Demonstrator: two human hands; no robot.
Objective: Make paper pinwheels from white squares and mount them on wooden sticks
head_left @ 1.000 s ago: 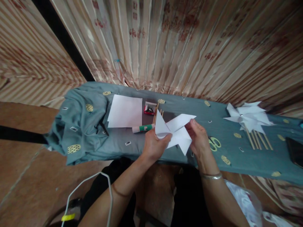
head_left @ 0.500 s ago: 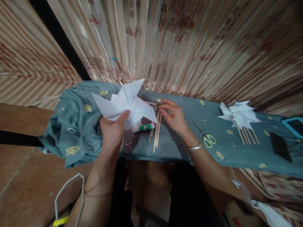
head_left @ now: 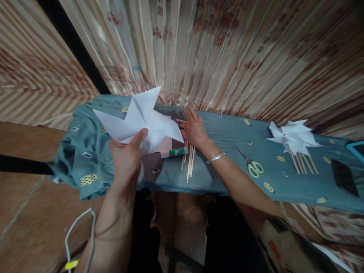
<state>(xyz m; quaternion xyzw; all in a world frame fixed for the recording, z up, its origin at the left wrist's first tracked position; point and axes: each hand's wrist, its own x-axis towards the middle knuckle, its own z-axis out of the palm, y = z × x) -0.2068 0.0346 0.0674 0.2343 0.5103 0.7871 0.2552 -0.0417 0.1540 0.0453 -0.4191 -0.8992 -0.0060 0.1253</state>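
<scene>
So, left to right: left hand pinches the pinwheel, thumb on its front, up over the left part of the cloth. Blades look folded; no stick visible on it. Paper partly shows beneath, tube at its near edge. Loose sticks just right of that, so mounting looks undone on this one. Right hand curls over their far ends; can't tell if it grips anything. Scissors lie unused. Far right: finished-looking stack, sticks on, phone beyond.
</scene>
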